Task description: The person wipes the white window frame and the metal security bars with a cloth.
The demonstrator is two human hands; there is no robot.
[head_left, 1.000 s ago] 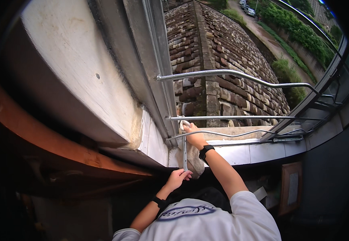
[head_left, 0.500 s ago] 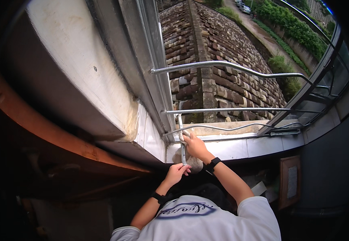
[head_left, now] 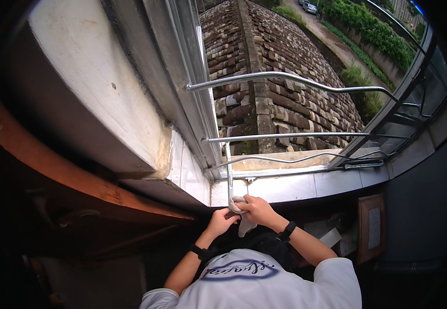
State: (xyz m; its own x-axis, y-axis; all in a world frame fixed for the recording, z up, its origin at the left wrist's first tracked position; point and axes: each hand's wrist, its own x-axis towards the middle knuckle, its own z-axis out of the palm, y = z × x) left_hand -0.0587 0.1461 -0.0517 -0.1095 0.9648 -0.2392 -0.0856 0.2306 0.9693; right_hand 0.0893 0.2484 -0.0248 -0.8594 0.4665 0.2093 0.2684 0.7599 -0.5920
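A slim, pale metal bar [head_left: 229, 175] extends away from me over the tiled sill, its far end near the window's metal rods. My left hand [head_left: 220, 223] pinches the near end of this bar. Just beside it, my right hand [head_left: 259, 211] is closed on a greyish-white cloth [head_left: 246, 226], which is bunched round the bar close to its near end. A loose tail of the cloth hangs beneath my right fingers. The two hands almost touch, and the bar's near tip is hidden by the fingers and cloth.
Several metal rods [head_left: 285, 136] cross the window opening. White tiles [head_left: 290, 189] line the sill, and a thick pale wall ledge [head_left: 100, 87] stands at left. A brown framed panel [head_left: 371, 224] is at right. Outside lies a tiled roof [head_left: 295, 87].
My right hand has slid the cloth along the bar toward me, from above the sill down to beside my left hand. My left hand has shifted slightly left and nearer.
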